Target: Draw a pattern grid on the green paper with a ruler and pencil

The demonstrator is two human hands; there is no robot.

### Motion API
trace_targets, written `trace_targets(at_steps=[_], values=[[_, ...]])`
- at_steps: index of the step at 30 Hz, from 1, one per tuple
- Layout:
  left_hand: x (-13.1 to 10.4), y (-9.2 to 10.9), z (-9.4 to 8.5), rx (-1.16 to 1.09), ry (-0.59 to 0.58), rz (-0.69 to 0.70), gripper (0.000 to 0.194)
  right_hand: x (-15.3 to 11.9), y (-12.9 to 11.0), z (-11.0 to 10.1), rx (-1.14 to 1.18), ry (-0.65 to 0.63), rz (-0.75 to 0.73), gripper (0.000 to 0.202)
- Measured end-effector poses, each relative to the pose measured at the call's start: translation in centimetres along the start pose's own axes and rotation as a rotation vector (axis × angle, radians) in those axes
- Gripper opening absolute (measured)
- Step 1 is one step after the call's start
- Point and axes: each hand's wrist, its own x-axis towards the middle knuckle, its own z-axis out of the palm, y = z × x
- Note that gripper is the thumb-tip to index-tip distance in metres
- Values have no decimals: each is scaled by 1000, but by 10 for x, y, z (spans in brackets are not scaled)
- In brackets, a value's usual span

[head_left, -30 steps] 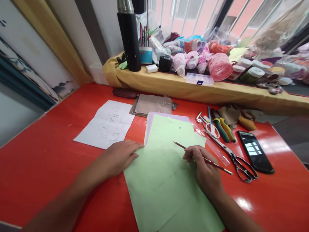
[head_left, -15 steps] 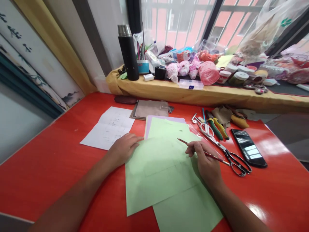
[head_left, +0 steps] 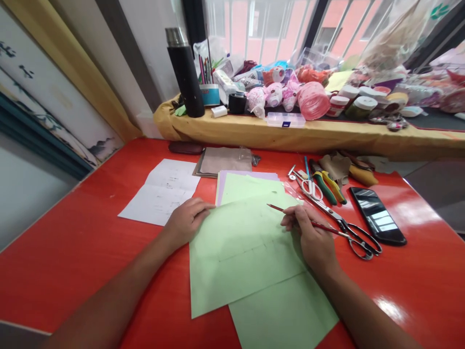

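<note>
A light green sheet of paper (head_left: 232,276) lies on a second green sheet (head_left: 286,310), with faint pencil lines drawn across it. Its top edge bows up slightly. My left hand (head_left: 187,220) rests at the sheet's upper left edge, fingers stretched out over the corner. In my right hand (head_left: 312,237), a dark red pencil (head_left: 327,229) is gripped between thumb and fingers. Its sharpened tip points left, over the upper part of the sheet; whether it touches the paper I cannot tell. Large scissors (head_left: 358,235) lie just right of this hand, behind the pencil's end.
A white sheet with writing (head_left: 160,189) lies left. Beyond the green paper are lilac paper (head_left: 250,174) and brown sheets (head_left: 225,160). White-handled scissors (head_left: 311,189), pliers (head_left: 329,189) and a phone (head_left: 378,215) lie right. A black flask (head_left: 187,80) stands on the cluttered sill.
The view has shifted slightly. The green sheet's top edge bows up more than before. My right hand still holds the pencil in much the same place, and my left hand stays at the paper's edge.
</note>
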Motion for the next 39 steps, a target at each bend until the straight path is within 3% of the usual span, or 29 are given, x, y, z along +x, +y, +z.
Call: trace_targets(at_steps=[11,20,28,34,39], values=[[-1,5,-2,-39,30,-42,31,-2,0,1,2,-7,31,45],[-2,11,-14,-77,-70,-37,43,-2,3,0,20,-9,64,47],[1,5,-9,-103,11,-81,37,-3,2,1,23,-45,68,48],[3,13,-8,-151,95,-168,31,-5,1,2,55,-113,67,47],[2,18,-19,-255,78,-284,44,-4,1,5,66,-91,72,46]])
